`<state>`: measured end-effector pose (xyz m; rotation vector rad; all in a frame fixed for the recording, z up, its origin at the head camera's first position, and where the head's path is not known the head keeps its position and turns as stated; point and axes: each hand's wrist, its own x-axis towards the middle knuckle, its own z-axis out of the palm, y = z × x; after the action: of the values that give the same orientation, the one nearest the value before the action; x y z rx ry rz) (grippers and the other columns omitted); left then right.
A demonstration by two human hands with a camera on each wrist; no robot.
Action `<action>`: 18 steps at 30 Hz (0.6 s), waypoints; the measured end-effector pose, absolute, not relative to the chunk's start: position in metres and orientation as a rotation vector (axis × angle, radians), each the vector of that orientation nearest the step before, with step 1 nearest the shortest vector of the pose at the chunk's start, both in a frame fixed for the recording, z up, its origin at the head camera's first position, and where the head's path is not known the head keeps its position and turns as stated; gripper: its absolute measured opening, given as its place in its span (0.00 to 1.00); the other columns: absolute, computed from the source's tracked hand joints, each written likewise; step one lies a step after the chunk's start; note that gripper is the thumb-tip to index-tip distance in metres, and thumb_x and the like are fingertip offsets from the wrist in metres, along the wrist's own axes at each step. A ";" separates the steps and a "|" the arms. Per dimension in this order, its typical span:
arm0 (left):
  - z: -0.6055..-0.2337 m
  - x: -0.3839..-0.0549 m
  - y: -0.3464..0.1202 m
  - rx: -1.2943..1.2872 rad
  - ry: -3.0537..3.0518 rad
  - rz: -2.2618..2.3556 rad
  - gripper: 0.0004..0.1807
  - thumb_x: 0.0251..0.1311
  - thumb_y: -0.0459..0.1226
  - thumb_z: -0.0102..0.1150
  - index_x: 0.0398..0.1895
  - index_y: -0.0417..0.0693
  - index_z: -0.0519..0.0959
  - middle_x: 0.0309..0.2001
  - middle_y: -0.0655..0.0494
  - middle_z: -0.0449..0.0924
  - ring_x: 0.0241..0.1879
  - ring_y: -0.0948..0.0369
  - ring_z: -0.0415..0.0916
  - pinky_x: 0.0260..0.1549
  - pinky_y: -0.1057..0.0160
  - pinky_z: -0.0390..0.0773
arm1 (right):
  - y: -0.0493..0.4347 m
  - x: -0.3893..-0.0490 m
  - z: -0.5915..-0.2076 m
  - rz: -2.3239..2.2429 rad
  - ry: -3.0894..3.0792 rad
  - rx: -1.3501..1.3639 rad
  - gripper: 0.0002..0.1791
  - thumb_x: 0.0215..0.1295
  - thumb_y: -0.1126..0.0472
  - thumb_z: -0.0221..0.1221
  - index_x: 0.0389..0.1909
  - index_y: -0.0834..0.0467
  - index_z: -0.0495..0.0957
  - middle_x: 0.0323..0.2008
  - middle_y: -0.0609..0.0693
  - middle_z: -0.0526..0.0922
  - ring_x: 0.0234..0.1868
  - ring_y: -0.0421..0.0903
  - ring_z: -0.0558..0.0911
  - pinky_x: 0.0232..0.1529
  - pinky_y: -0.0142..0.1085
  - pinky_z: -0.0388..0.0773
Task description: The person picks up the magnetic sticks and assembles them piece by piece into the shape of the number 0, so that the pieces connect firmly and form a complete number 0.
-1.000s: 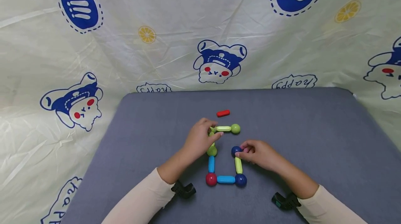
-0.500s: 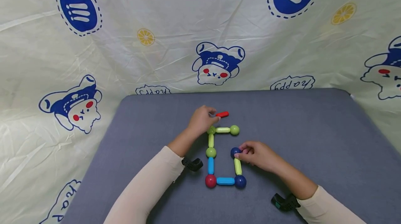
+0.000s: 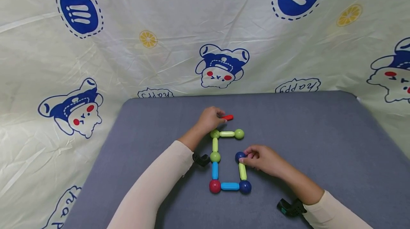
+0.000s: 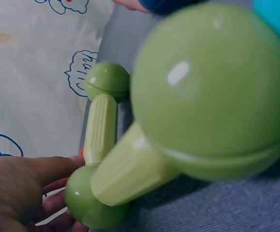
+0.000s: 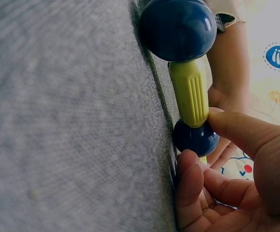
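Observation:
My left hand (image 3: 209, 119) pinches the near end of a short red magnetic rod (image 3: 229, 117) at the far side of the build; in the left wrist view green parts cover most of that rod. With thumb and fingertips my right hand (image 3: 267, 160) holds a dark blue ball (image 5: 196, 137), which caps a yellow-green rod (image 5: 190, 92). That rod runs to a second dark blue ball (image 3: 245, 187). A light blue rod (image 3: 230, 186) links it to a red ball (image 3: 215, 186). Up the left side follow another light blue rod, a green ball (image 3: 215, 157), a yellow-green rod and a corner green ball (image 3: 215, 134).
From the corner ball a yellow-green rod (image 3: 227, 134) leads right to an end green ball (image 3: 239, 134). A gap lies between that ball and the held blue one. Everything lies on a grey cloth-covered table (image 3: 304, 125), with a printed white curtain (image 3: 179, 61) behind.
My left hand has left the green corner ball, moved away from me and taken hold of the red rod. The right hand keeps its hold on the blue ball.

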<state>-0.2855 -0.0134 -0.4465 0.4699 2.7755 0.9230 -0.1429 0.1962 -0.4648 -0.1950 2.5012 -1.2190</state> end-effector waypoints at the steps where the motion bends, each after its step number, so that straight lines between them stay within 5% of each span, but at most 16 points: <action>1: -0.448 -0.287 -0.013 0.466 2.770 0.921 0.18 0.64 0.41 0.68 0.55 0.47 0.84 0.53 0.51 0.84 0.54 0.56 0.80 0.53 0.58 0.79 | 0.196 -0.143 -0.465 -1.218 2.500 -0.195 0.21 0.64 0.48 0.67 0.46 0.62 0.80 0.31 0.49 0.79 0.26 0.44 0.76 0.25 0.34 0.74; 18: -0.463 -0.301 -0.022 0.460 2.741 1.016 0.12 0.65 0.40 0.66 0.49 0.46 0.87 0.49 0.50 0.85 0.49 0.56 0.80 0.50 0.59 0.78 | 0.195 -0.142 -0.465 -1.204 2.498 -0.171 0.23 0.64 0.47 0.67 0.47 0.62 0.80 0.32 0.50 0.79 0.27 0.44 0.76 0.26 0.34 0.74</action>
<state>-0.3012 -0.0216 -0.4626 0.4602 2.7413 1.0161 -0.1425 0.1952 -0.4646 -0.1710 2.4979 -1.2043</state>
